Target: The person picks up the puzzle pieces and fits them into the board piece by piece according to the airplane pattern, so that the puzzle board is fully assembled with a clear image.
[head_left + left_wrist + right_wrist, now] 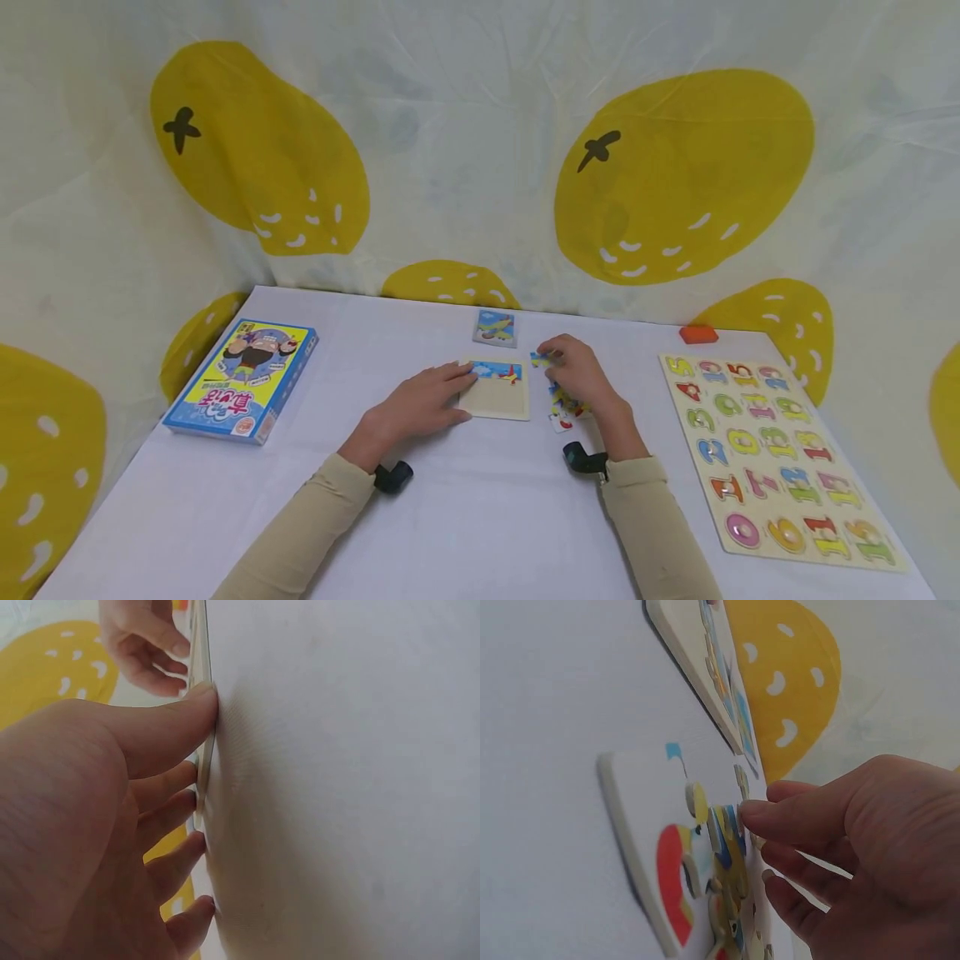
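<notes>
A shallow puzzle tray (495, 404) lies mid-table, with joined blue pieces and a red-and-yellow one (513, 374) along its far edge. My left hand (423, 402) rests at the tray's left side, fingers spread; in the left wrist view the thumb (176, 724) touches the tray's edge (201, 750). To the right of the tray is a heap of loose jigsaw pieces (562, 407). Over its far end is my right hand (576, 371), fingers bent; in the right wrist view the thumb and fingers (780, 825) are at the pieces (731, 847), and whether they pinch one is unclear.
Beyond the tray lies a small picture card (495, 328). A blue and yellow box (243, 379) lies at the left. On the right is a wooden number board (776, 467), with a red block (698, 334) behind it. A patterned cloth (465, 167) hangs along the back.
</notes>
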{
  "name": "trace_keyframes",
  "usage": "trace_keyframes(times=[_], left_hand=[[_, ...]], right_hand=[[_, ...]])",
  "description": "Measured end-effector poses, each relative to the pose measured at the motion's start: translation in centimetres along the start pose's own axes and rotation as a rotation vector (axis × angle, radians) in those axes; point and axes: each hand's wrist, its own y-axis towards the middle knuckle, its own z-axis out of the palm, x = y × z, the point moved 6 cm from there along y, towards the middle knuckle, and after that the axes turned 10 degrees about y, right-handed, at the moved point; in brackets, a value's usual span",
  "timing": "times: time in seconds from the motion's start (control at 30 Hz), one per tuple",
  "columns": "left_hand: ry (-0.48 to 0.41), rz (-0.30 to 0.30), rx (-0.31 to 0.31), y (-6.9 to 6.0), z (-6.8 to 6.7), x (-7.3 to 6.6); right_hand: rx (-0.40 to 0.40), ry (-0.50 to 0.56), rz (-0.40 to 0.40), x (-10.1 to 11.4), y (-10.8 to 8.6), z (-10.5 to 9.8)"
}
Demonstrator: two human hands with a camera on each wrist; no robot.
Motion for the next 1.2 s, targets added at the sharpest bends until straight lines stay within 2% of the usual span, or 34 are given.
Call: trace_keyframes(times=[0.3, 0.53, 0.73, 0.87, 1.2], left_hand=[[-0.013, 0.005, 0.018, 0.1, 0.2, 0.3], [-0.03, 0.015, 0.01, -0.1, -0.1, 0.3], [-0.036, 0.019, -0.017, -0.2, -0.3, 0.2], [-0.042, 0.008, -0.012, -0.1, -0.2, 0.2], [-0.083, -0.015, -0.005, 0.0, -0.2, 0.7]], right_hand=[[0.029, -0.027, 0.067, -0.2, 0.0, 0.5], [0.03, 0.045, 0.14, -0.5, -0.2, 0.3], [0.014, 0.107, 0.115, -0.3, -0.5, 0.1], [0.015, 0.124, 0.093, 0.5, -0.7, 0.4], [0.088, 0.228, 0.073, 3.0, -0.5, 3.5]])
